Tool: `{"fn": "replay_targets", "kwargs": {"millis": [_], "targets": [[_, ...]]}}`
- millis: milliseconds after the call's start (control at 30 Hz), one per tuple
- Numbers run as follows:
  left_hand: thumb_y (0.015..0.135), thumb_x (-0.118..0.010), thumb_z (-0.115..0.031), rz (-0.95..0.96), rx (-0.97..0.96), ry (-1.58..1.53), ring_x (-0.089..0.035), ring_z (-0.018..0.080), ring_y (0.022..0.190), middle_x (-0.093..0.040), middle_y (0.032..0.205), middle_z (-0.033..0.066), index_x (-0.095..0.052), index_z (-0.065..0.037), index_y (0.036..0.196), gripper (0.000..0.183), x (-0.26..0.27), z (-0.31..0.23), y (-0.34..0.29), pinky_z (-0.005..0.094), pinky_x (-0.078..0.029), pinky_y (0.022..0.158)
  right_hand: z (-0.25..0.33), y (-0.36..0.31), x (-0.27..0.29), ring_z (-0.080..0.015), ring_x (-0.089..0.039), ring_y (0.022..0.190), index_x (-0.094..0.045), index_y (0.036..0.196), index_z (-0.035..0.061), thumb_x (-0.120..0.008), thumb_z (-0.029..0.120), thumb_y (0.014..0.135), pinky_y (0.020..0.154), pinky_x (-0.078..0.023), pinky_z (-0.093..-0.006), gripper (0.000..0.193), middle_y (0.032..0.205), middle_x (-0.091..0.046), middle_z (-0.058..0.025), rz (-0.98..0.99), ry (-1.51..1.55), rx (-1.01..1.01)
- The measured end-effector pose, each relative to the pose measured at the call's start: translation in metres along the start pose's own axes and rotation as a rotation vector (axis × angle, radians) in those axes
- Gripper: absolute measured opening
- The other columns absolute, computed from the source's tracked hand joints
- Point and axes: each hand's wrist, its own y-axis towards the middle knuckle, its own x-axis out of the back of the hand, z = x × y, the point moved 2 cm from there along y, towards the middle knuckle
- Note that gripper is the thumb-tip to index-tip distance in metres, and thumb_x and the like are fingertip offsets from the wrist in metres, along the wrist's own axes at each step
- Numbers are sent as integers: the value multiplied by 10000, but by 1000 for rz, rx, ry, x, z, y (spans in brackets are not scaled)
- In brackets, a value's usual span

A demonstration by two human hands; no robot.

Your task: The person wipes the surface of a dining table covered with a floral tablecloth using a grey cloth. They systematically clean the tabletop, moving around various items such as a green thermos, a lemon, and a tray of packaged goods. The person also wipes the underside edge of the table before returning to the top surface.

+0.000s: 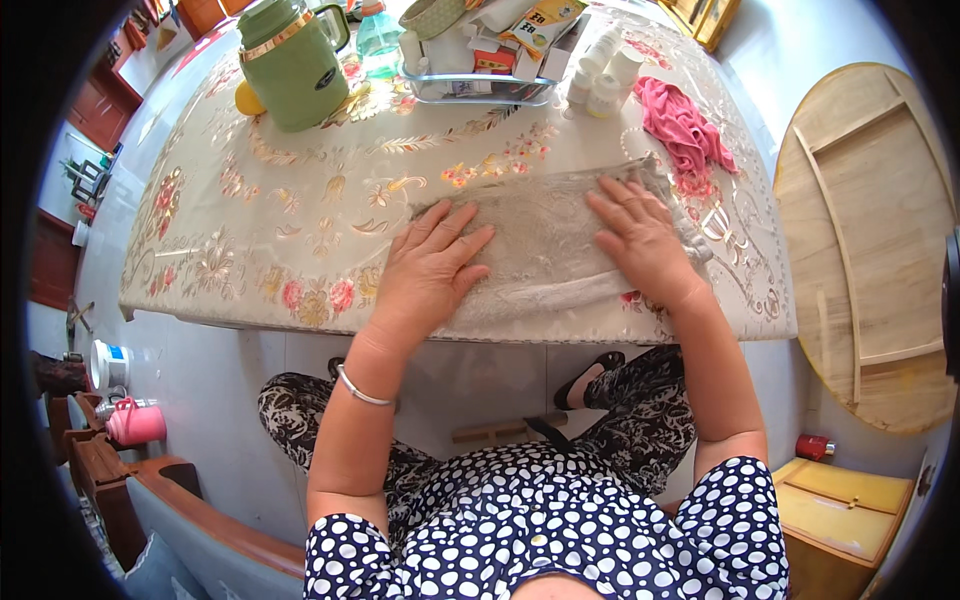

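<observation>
On the flowery desk (330,225), we lay both hands flat on a gray cloth (540,240) that sits near the front edge. Our left hand (432,262) is at the cloth's left end, with its fingers spread apart. Our right hand (640,235) is at the right end, and its fingers are a little apart too. Past the cloth we see a clear tub (520,95) full of bits: a yellow packet (545,24) sticks up, a red pack (494,62) sits lower, and more small things fill it. A big green jug (292,85) stands to the left, and we can't see inside it. Next to it is a blue-green bottle (378,50). Small white bottles (604,97) crowd together right of the tub, near a crumpled pink cloth (685,130).
</observation>
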Motion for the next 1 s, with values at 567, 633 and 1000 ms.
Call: {"fn": "replay_targets", "kwargs": {"millis": [567,633,1000], "targets": [[720,-756,-180,8,-13,-92,-506,318,1187,-524,1317,121,-556,-80,1233,560,9,-27,-31,416,-434,958,-36,-47,12,-328,-428,1269,-531,1291,90,-654,216,862,1069,-342,-408,463,1379,-466,-140,-76,115,-220],[708,-745,-82,-84,23,-69,-549,318,1111,-542,1281,130,-570,-68,1195,517,10,-19,-41,404,-471,885,-35,-65,22,-324,-454,1242,-537,1282,90,-674,182,843,1045,-377,-400,469,1353,-489,-134,-99,147,-252],[778,-627,70,-116,464,-1120,-673,264,870,-632,1148,154,-648,-10,1011,247,20,-31,-34,325,-542,733,-32,-106,47,-311,-565,1078,-629,1142,92,-632,19,785,935,-466,-390,365,1214,-588,-108,-163,0,-319]]}}
